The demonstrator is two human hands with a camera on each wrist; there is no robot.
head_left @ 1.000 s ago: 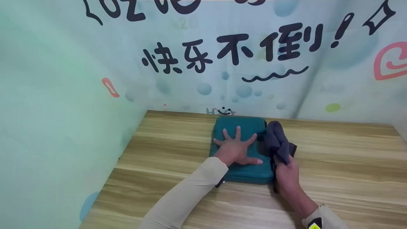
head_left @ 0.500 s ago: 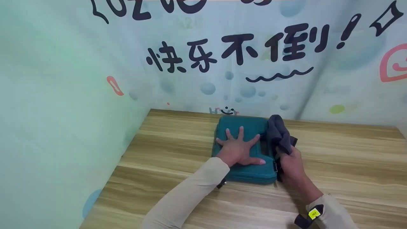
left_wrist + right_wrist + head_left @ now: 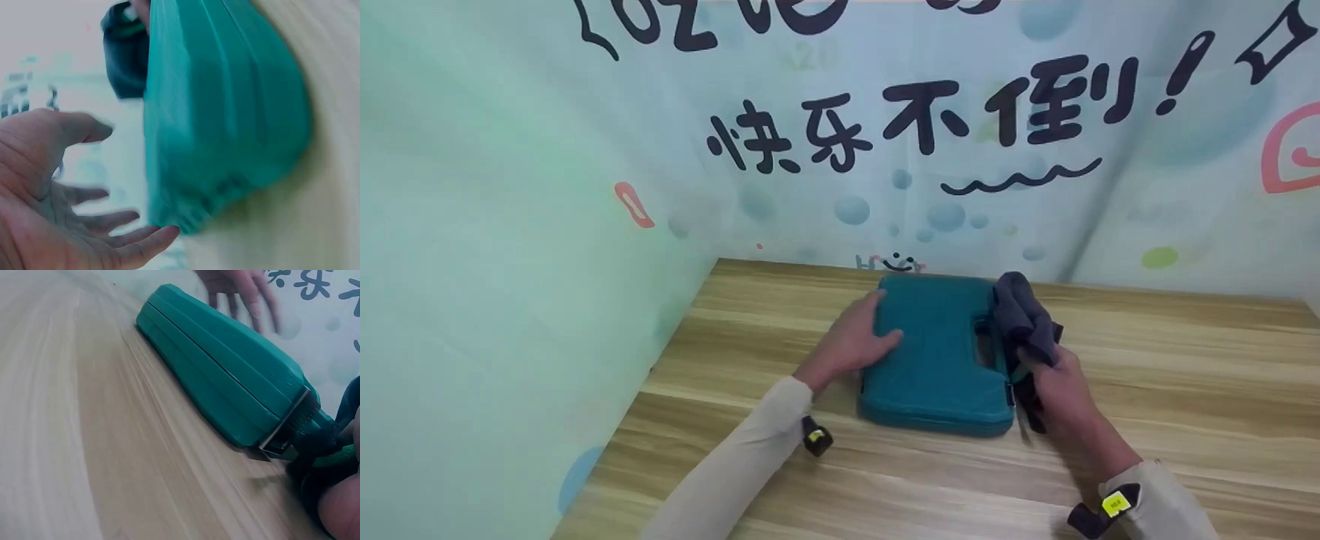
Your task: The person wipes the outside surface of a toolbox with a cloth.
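A teal plastic carrying case [image 3: 934, 375] lies flat on the wooden table, its handle on the right side. Over its left edge is my left hand [image 3: 851, 341], thumb above the lid. In the left wrist view, the fingers of this left hand [image 3: 50, 197] are spread and relaxed, fingertips close to the teal case [image 3: 225, 95]. My right hand [image 3: 1063, 386] grips a dark grey-blue cloth [image 3: 1024, 319] at the case's handle. A metal latch [image 3: 287, 422] shows near that handle in the right wrist view; the right fingers are partly hidden by the cloth.
The wood-grain table [image 3: 765, 300] extends on both sides of the case. Behind it hangs a pale printed backdrop [image 3: 780, 217] with dark lettering, and another pale sheet [image 3: 510, 300] borders the left. Each wrist wears a black strap.
My left hand, earlier spread flat on the lid, has lifted and moved left to the case's edge. My right hand keeps hold of the cloth at the handle, shifted slightly right.
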